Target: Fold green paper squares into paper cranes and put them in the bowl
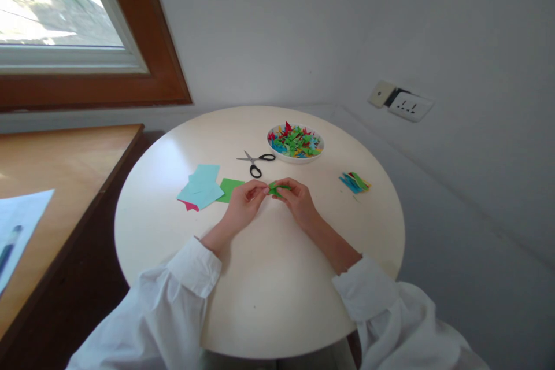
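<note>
Between my two hands, over the middle of the round white table (260, 277), is a small piece of folded green paper (274, 189). My left hand (246, 203) pinches its left end with thumb and forefinger. On the other side, the fingers of my right hand (299, 199) are closed round its right end. A flat green paper square (230, 189) lies just left of my left hand, partly hidden by it. Beyond the hands, black-handled scissors (255, 163) lie with their blades spread.
A white bowl (299, 158) of small folded paper pieces in several colours stands at the back. Light blue squares (202, 185) overlap a pink paper (189, 206) at left. Coloured paper strips (354, 182) lie at right. A wooden desk (73, 167) stands left of the table.
</note>
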A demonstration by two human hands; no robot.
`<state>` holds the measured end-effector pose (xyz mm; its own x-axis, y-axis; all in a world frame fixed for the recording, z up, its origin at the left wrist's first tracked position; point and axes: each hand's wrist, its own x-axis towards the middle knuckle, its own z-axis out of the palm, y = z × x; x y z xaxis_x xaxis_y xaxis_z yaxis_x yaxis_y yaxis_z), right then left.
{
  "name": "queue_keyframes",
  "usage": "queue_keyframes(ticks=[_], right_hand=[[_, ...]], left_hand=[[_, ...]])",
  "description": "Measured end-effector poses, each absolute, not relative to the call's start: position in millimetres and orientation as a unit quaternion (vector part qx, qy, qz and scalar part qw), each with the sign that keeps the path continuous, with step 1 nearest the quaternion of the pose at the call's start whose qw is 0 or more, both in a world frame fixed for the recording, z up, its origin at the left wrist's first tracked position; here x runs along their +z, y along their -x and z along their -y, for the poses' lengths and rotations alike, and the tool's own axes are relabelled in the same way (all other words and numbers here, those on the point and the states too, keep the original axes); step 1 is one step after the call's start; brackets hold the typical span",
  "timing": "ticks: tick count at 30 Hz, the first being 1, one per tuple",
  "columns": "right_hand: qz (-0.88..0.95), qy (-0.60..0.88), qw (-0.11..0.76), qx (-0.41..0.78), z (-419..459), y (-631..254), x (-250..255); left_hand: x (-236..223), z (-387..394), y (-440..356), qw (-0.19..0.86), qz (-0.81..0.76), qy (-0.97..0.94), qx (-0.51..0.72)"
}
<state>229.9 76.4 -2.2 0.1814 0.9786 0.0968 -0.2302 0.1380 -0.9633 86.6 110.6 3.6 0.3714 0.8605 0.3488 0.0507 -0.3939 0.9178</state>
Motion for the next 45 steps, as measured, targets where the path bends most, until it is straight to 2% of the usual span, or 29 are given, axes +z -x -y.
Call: queue_keyframes(ticks=[6,21,27,35,45], right_hand=[[0.483,0.488,0.641,0.343,-76.2,-229.0,-1.3],[0.474,0.488,0.611,0.405,-75.9,-228.5,-4.0],[0.502,0.520,0.598,0.347,-76.5,-228.0,-2.9],[0.493,0.521,0.603,0.348,-76.9,-224.8,-2.8],[0.510,0.563,0.591,0.272,-76.7,-225.5,-5.5]], left_hand=[[2.4,-111.1,-89.4,0.495,-0.341,-0.652,0.461],[3.1,-112.6,-86.6,0.425,-0.364,-0.711,0.426],[-0.5,-113.7,-88.1,0.445,-0.366,-0.688,0.442],[-1.0,-113.7,-88.0,0.440,-0.362,-0.688,0.450],[-0.3,-114.6,-89.8,0.514,-0.377,-0.644,0.423]])
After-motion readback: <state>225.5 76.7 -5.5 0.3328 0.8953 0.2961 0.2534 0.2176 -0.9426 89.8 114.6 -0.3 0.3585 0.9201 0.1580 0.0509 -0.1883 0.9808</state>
